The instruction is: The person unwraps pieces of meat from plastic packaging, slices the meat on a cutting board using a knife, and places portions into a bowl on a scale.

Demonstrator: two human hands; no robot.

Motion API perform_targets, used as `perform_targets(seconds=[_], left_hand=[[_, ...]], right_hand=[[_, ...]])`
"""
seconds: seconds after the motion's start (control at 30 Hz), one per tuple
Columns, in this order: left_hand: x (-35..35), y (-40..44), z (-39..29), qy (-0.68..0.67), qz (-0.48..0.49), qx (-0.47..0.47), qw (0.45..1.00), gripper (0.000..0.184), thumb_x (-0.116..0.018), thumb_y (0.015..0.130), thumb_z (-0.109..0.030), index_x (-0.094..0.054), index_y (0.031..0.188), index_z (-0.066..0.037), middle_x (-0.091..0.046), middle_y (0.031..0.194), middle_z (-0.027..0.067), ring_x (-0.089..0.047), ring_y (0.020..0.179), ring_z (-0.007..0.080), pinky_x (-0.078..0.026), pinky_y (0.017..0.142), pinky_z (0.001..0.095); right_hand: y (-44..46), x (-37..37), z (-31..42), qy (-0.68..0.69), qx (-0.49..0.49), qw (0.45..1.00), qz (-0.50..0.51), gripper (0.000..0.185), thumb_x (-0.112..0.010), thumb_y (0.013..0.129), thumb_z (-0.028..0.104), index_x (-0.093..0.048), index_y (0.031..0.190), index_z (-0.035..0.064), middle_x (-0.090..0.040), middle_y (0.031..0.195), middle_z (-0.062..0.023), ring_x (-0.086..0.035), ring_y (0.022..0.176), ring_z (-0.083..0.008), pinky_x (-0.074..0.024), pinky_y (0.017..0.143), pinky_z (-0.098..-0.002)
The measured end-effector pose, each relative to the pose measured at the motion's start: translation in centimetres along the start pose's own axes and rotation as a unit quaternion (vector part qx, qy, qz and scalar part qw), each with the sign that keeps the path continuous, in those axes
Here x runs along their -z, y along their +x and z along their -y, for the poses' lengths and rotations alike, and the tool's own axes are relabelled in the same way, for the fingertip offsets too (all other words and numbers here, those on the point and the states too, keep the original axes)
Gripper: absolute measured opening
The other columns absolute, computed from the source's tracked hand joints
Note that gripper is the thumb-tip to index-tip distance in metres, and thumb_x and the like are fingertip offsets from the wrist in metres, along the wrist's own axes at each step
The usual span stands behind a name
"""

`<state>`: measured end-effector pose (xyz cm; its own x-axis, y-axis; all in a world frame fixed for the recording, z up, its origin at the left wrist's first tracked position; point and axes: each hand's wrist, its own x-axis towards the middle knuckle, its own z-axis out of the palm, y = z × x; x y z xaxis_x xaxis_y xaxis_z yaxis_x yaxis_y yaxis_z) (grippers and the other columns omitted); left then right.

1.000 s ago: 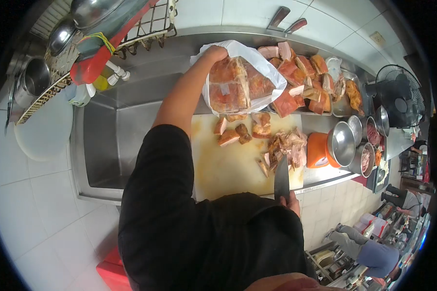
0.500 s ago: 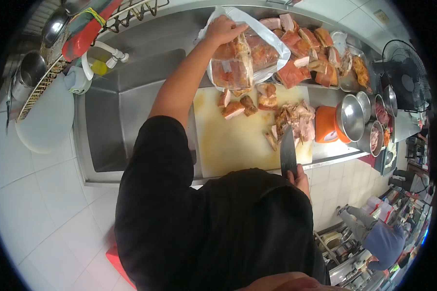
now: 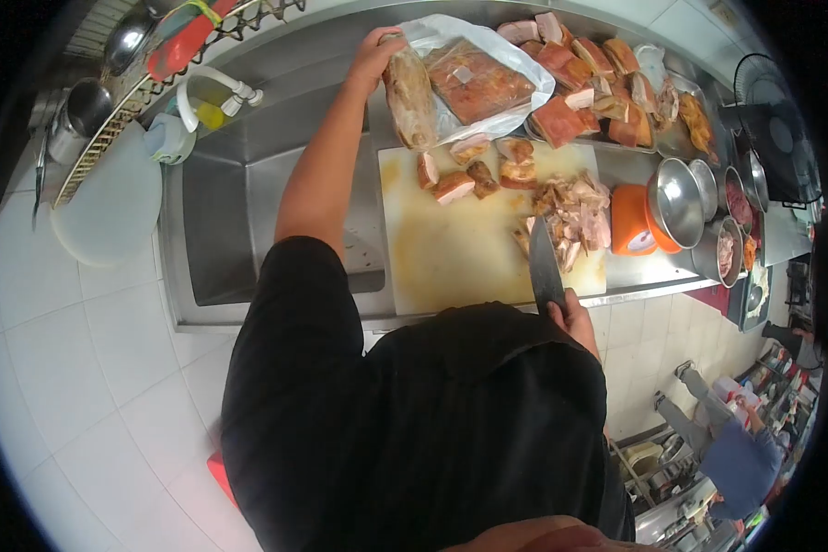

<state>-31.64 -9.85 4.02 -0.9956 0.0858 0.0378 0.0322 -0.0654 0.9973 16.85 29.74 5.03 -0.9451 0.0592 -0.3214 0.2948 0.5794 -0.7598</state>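
Note:
My left hand [image 3: 372, 57] grips the far end of a long slab of roast pork [image 3: 408, 97], tipped on its side at the left of a white plastic bag [image 3: 515, 55]. Another large reddish-brown pork slab [image 3: 481, 83] lies flat in the bag. My right hand [image 3: 575, 320] is closed around the handle of a wide dark-bladed kitchen knife [image 3: 545, 265], its blade over the cutting board [image 3: 451, 262]. Beyond the blade tip is a heap of chopped meat [image 3: 572, 212]. Several chunks of pork [image 3: 454, 188] lie toward the board's far side.
Left of the board is a steel sink [image 3: 294, 221] with a white faucet [image 3: 221, 92]. Metal trays hold pork pieces [image 3: 561, 120] at the back right. An orange scale [image 3: 630, 221] carries a steel bowl [image 3: 674, 204]. A person in blue [image 3: 741, 465] is at the lower right.
My left hand has moved left and raised one pork slab onto its side, exposing the slab that lies flat in the bag. The knife stays in my right hand over the board.

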Motion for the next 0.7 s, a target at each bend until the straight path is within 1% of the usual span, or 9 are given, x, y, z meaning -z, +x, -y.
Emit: perform_targets(seconds=[0.07, 0.17, 0.27, 0.37, 0.47, 0.57, 0.63, 0.67, 0.7], left_hand=[[1.5, 0.2, 0.6, -0.077, 0.006, 0.031, 0.996, 0.044, -0.076, 0.085, -0.022, -0.066, 0.125, -0.008, -0.068, 0.114, 0.0101, -0.065, 0.102, 0.0219, -0.053, 0.084, 0.0349], [1.4, -1.3, 0.1, -0.031, -0.049, 0.022, 0.998, 0.048, -0.077, 0.084, -0.019, -0.063, 0.129, -0.007, -0.066, 0.118, 0.0118, -0.065, 0.105, 0.024, -0.054, 0.085, 0.0366], [1.5, -2.4, 0.0, 0.042, -0.073, 0.017, 0.996, 0.055, -0.077, 0.083, -0.016, -0.059, 0.134, -0.006, -0.065, 0.123, 0.0139, -0.065, 0.107, 0.0251, -0.054, 0.086, 0.0385], [1.9, -3.5, 0.3, 0.016, -0.136, 0.054, 0.989, 0.054, -0.075, 0.084, -0.014, -0.058, 0.133, -0.005, -0.064, 0.124, 0.0153, -0.065, 0.109, 0.0269, -0.056, 0.087, 0.0415], [4.8, -4.5, 2.3, -0.072, -0.112, 0.147, 0.98, 0.047, -0.071, 0.086, -0.011, -0.058, 0.13, -0.002, -0.067, 0.121, 0.0165, -0.068, 0.105, 0.0286, -0.058, 0.086, 0.0433], [8.0, -6.2, 6.1, -0.174, -0.06, 0.179, 0.966, 0.039, -0.066, 0.088, -0.01, -0.059, 0.125, 0.002, -0.07, 0.113, 0.016, -0.072, 0.098, 0.029, -0.06, 0.083, 0.0438], [10.3, -7.9, 9.8, -0.154, -0.096, 0.235, 0.955, 0.037, -0.062, 0.093, -0.014, -0.06, 0.125, 0.003, -0.071, 0.113, 0.0146, -0.071, 0.102, 0.0276, -0.059, 0.087, 0.0408], [10.7, -8.5, 10.8, -0.145, -0.113, 0.262, 0.947, 0.036, -0.06, 0.095, -0.016, -0.061, 0.126, 0.003, -0.071, 0.113, 0.014, -0.071, 0.104, 0.027, -0.058, 0.09, 0.0394], [10.5, -9.0, 10.6, -0.139, -0.114, 0.263, 0.948, 0.036, -0.06, 0.096, -0.018, -0.061, 0.126, 0.002, -0.071, 0.114, 0.0137, -0.07, 0.104, 0.0269, -0.058, 0.089, 0.0385]], right_hand=[[0.7, -0.1, 0.6, -0.008, 0.022, 1.0, 0.018, 0.019, -0.066, 0.098, 0.008, -0.049, 0.103, 0.0012, -0.057, 0.069, -0.0226, -0.053, 0.057, -0.0317, -0.0455, 0.056, -0.0385], [1.4, 0.3, 1.9, -0.035, 0.02, 0.998, 0.054, 0.019, -0.066, 0.098, 0.009, -0.049, 0.102, 0.0009, -0.056, 0.069, -0.024, -0.052, 0.058, -0.0377, -0.0454, 0.056, -0.0413], [1.0, 0.9, 4.4, -0.061, 0.037, 0.997, 0.034, 0.018, -0.065, 0.098, 0.009, -0.05, 0.101, 0.0007, -0.056, 0.07, -0.025, -0.053, 0.06, -0.0419, -0.0454, 0.057, -0.0434], [0.6, 1.1, 5.2, -0.061, 0.02, 0.997, 0.031, 0.017, -0.065, 0.098, 0.009, -0.05, 0.101, 0.0005, -0.057, 0.072, -0.0257, -0.053, 0.062, -0.0421, -0.0454, 0.059, -0.0438], [0.7, 0.8, 3.7, -0.05, 0.028, 0.998, 0.035, 0.017, -0.064, 0.099, 0.01, -0.05, 0.101, 0.0006, -0.056, 0.073, -0.0267, -0.053, 0.064, -0.0423, -0.0461, 0.062, -0.0434], [0.6, 0.7, 4.5, -0.001, 0.027, 0.998, 0.052, 0.018, -0.064, 0.099, 0.01, -0.049, 0.102, 0.0004, -0.055, 0.073, -0.0266, -0.052, 0.065, -0.0425, -0.0458, 0.063, -0.0437], [0.8, 0.6, 4.8, -0.023, 0.019, 0.997, 0.067, 0.017, -0.063, 0.099, 0.01, -0.05, 0.103, 0.0008, -0.056, 0.072, -0.0258, -0.052, 0.066, -0.0426, -0.0456, 0.063, -0.0442], [0.9, 0.6, 5.0, -0.035, 0.014, 0.997, 0.074, 0.017, -0.063, 0.099, 0.01, -0.05, 0.103, 0.001, -0.056, 0.072, -0.0254, -0.052, 0.066, -0.0427, -0.0455, 0.063, -0.0444], [1.0, 0.7, 6.1, -0.055, 0.012, 0.995, 0.079, 0.016, -0.063, 0.1, 0.011, -0.05, 0.104, 0.0014, -0.057, 0.073, -0.0259, -0.054, 0.067, -0.0437, -0.0458, 0.064, -0.0455]])
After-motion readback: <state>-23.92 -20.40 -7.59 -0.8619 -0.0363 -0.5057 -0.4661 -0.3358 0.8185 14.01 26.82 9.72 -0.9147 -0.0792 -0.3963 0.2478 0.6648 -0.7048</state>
